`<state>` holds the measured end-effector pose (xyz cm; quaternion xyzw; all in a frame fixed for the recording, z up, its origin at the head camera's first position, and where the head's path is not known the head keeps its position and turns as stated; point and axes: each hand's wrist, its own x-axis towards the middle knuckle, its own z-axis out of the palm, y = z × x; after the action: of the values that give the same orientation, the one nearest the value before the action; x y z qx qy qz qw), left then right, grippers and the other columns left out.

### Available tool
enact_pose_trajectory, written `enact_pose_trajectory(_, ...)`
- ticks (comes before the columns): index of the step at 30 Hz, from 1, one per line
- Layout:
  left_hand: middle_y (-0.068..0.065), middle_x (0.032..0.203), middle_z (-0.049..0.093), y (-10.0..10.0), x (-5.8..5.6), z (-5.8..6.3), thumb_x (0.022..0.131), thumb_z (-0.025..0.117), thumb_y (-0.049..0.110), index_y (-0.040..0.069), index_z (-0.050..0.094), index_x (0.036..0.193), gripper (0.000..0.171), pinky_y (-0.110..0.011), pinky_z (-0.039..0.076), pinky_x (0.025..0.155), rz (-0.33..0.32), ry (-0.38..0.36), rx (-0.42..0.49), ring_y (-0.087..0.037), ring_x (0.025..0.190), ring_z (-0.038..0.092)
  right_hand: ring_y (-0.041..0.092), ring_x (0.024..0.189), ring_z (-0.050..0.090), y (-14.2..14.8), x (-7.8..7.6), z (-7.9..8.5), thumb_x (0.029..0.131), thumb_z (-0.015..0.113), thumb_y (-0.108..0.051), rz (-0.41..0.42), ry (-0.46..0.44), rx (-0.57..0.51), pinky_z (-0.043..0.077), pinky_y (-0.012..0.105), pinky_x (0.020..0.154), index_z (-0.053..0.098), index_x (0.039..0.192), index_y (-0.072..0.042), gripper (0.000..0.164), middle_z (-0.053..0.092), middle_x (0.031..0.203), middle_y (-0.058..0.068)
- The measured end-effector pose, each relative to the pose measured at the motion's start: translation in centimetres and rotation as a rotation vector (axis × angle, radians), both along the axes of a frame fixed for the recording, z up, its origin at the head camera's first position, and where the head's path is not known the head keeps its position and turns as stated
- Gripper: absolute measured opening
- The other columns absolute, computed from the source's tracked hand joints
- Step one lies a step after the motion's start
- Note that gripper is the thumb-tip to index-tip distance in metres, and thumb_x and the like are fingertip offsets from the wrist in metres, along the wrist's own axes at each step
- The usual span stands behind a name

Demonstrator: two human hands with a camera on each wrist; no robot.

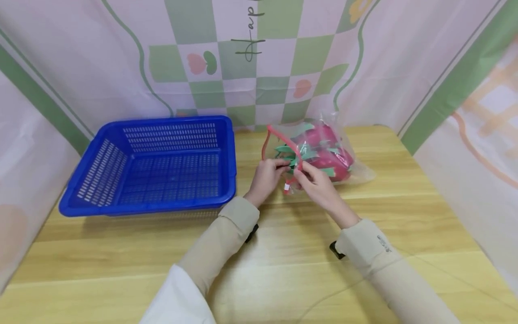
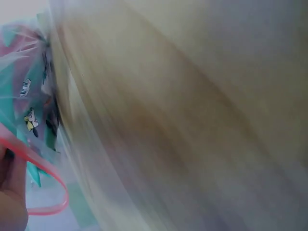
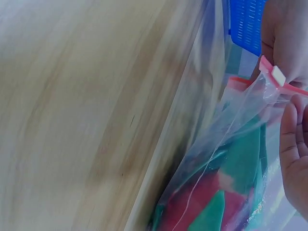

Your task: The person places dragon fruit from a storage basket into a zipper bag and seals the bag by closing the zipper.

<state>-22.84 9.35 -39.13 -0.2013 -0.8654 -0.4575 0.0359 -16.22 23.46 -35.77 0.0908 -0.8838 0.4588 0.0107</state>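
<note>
A clear zip bag point(image 1: 358, 173) with a red zip edge and a white slider lies at the right, its mouth spread into a loop. Inside it are pink-red dragon fruits point(image 1: 319, 135) with green leaf tips. My left hand point(image 1: 265, 179) crosses the left side of the mouth and holds the bag there, its fingertips by the green leaves and partly hidden. My right hand point(image 1: 319, 184) pinches the red edge on the other side. In the right wrist view the slider point(image 3: 278, 76) lies between the hands. The left wrist view shows the red edge crossing my left fingers point(image 2: 17, 178).
A blue plastic basket point(image 1: 147, 209) with slotted walls stands on the left of the wooden table point(image 1: 283, 279). Printed cloth point(image 1: 275, 54) hangs behind the table and along both sides.
</note>
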Motion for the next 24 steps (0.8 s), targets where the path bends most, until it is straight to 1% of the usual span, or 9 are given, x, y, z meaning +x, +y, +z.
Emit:
enact_pose_trajectory(2, -0.008, 0.106, 0.073, -0.1, -0.1, 0.0, 0.09, 0.064, 0.014, 0.008, 0.073, 0.108, 0.021, -0.02, 0.055, 0.071, 0.018, -0.031, -0.038, -0.017, 0.092, 0.071, 0.02, 0.074, 0.058, -0.3, -0.2, -0.1, 0.102, 0.045, -0.024, -0.001, 0.012, 0.017, 0.048, 0.026, 0.066, 0.052, 0.091, -0.002, 0.025, 0.06, 0.083, 0.016)
enact_pose_trajectory(5, -0.007, 0.106, 0.074, -0.3, -0.1, 0.1, 0.092, 0.062, 0.017, 0.011, 0.073, 0.109, 0.021, -0.015, 0.047, 0.062, 0.035, -0.086, -0.1, -0.016, 0.086, 0.07, 0.019, 0.073, 0.06, -0.8, -0.3, -0.2, 0.099, 0.051, -0.027, -0.032, 0.016, 0.059, 0.047, 0.023, 0.064, 0.057, 0.091, -0.004, 0.025, 0.066, 0.085, 0.014)
enact_pose_trajectory(7, -0.007, 0.107, 0.073, -0.4, 0.0, 0.1, 0.094, 0.06, 0.017, 0.011, 0.073, 0.11, 0.022, -0.014, 0.043, 0.059, 0.036, -0.111, -0.126, -0.017, 0.084, 0.069, 0.018, 0.076, 0.063, -1.0, -0.3, -0.3, 0.098, 0.053, -0.029, -0.055, 0.011, 0.084, 0.05, 0.024, 0.066, 0.06, 0.094, -0.005, 0.025, 0.068, 0.089, 0.013)
enact_pose_trajectory(10, -0.007, 0.111, 0.072, -0.7, 0.4, 0.3, 0.096, 0.057, 0.015, 0.011, 0.071, 0.113, 0.023, -0.018, 0.049, 0.066, 0.043, -0.124, -0.138, -0.018, 0.09, 0.068, 0.018, 0.077, 0.065, -1.3, -0.4, -0.4, 0.096, 0.056, -0.03, -0.074, 0.004, 0.102, 0.052, 0.026, 0.069, 0.064, 0.098, -0.005, 0.026, 0.07, 0.091, 0.013)
enact_pose_trajectory(12, -0.007, 0.114, 0.071, -1.1, 0.9, 0.5, 0.097, 0.055, 0.013, 0.01, 0.07, 0.114, 0.024, -0.025, 0.054, 0.075, 0.071, -0.138, -0.125, -0.019, 0.097, 0.068, 0.018, 0.077, 0.065, -1.3, -0.4, -0.5, 0.095, 0.058, -0.029, -0.078, 0.006, 0.108, 0.052, 0.027, 0.069, 0.065, 0.099, -0.005, 0.025, 0.07, 0.091, 0.013)
enact_pose_trajectory(15, -0.008, 0.114, 0.07, -1.8, 1.6, 0.7, 0.096, 0.053, 0.008, 0.007, 0.068, 0.114, 0.023, -0.034, 0.054, 0.086, 0.128, -0.174, -0.077, -0.022, 0.104, 0.065, 0.017, 0.076, 0.064, -1.3, -0.3, -0.5, 0.095, 0.06, -0.028, -0.085, 0.007, 0.112, 0.052, 0.028, 0.068, 0.066, 0.1, -0.006, 0.023, 0.071, 0.091, 0.014)
enact_pose_trajectory(18, -0.012, 0.108, 0.07, -2.6, 2.2, 0.9, 0.093, 0.054, 0.004, 0.003, 0.067, 0.108, 0.02, -0.036, 0.052, 0.088, 0.166, -0.202, -0.047, -0.025, 0.101, 0.065, 0.016, 0.076, 0.063, -1.2, -0.1, -0.6, 0.095, 0.06, -0.026, -0.095, 0.004, 0.13, 0.05, 0.027, 0.067, 0.067, 0.101, -0.007, 0.022, 0.071, 0.091, 0.015)
enact_pose_trajectory(22, -0.015, 0.098, 0.07, -3.5, 2.9, 1.0, 0.088, 0.055, 0.0, -0.002, 0.067, 0.102, 0.019, -0.027, 0.051, 0.076, 0.153, -0.279, -0.065, -0.022, 0.087, 0.062, 0.017, 0.074, 0.062, -1.0, 0.1, -0.9, 0.095, 0.059, -0.023, -0.098, -0.012, 0.163, 0.048, 0.025, 0.063, 0.067, 0.099, -0.005, 0.02, 0.07, 0.088, 0.016)
enact_pose_trajectory(24, -0.015, 0.097, 0.07, -3.7, 3.2, 1.0, 0.086, 0.055, -0.001, -0.002, 0.067, 0.101, 0.02, -0.021, 0.047, 0.066, 0.127, -0.348, -0.082, -0.019, 0.077, 0.059, 0.02, 0.073, 0.063, -0.9, 0.3, -1.1, 0.095, 0.059, -0.021, -0.092, -0.032, 0.17, 0.048, 0.025, 0.062, 0.067, 0.098, -0.003, 0.02, 0.07, 0.086, 0.016)
